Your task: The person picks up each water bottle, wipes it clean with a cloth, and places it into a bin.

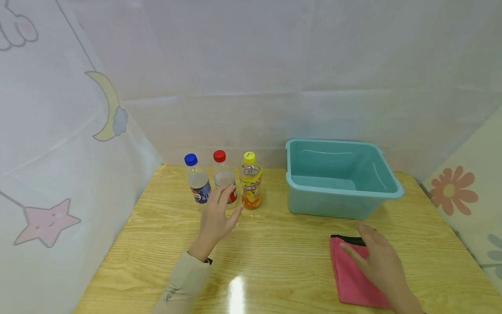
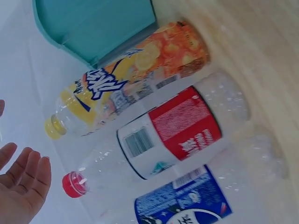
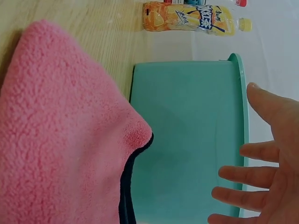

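Observation:
Three plastic bottles stand upright in a row: a blue-capped bottle [image 1: 200,185], a red-capped bottle [image 1: 225,174] and a yellow-capped drink bottle [image 1: 251,181]. My left hand [image 1: 215,218] is in front of the red-capped one in the head view, fingers loosely spread, holding nothing. In the left wrist view that hand [image 2: 23,186] shows beside the caps, apart from them. My right hand [image 1: 378,261] hovers above a folded pink cloth [image 1: 349,279] with dark edging. Its fingers [image 3: 247,175] are spread in the right wrist view, with nothing between them.
A teal plastic bin [image 1: 325,203] stands at the back right of the wooden table [image 1: 274,261], behind the pink cloth. A pale printed curtain [image 1: 235,65] hangs behind the table and along its sides.

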A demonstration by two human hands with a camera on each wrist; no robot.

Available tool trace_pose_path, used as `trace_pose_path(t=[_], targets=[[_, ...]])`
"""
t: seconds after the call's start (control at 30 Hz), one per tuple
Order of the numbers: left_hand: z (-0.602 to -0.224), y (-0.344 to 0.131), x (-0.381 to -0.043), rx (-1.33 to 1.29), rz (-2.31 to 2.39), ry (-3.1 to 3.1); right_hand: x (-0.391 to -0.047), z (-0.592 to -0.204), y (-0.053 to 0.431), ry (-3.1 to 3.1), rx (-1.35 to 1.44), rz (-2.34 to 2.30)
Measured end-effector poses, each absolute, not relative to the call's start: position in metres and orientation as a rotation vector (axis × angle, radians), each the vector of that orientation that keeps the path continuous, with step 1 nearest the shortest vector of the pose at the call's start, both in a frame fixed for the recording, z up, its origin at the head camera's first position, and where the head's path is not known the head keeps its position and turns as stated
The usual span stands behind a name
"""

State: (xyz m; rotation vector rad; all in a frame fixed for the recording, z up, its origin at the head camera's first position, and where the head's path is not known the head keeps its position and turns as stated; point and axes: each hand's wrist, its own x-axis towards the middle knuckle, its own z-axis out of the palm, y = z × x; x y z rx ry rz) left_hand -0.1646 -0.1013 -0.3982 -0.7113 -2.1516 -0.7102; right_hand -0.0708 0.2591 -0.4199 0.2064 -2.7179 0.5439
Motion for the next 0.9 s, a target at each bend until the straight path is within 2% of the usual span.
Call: trace_pose_path(t=[0.23,0.9], targets=[[-0.379,-0.092,-0.184,-0.671,-0.793,-2.134,-0.069,-0.423,0.263,-2.766,0.164,0.561],[-0.362,-0.069,-0.221,-0.411,-0.821,-2.377,-0.065,-0.433,0.28,-2.92,0.132,0.464]])
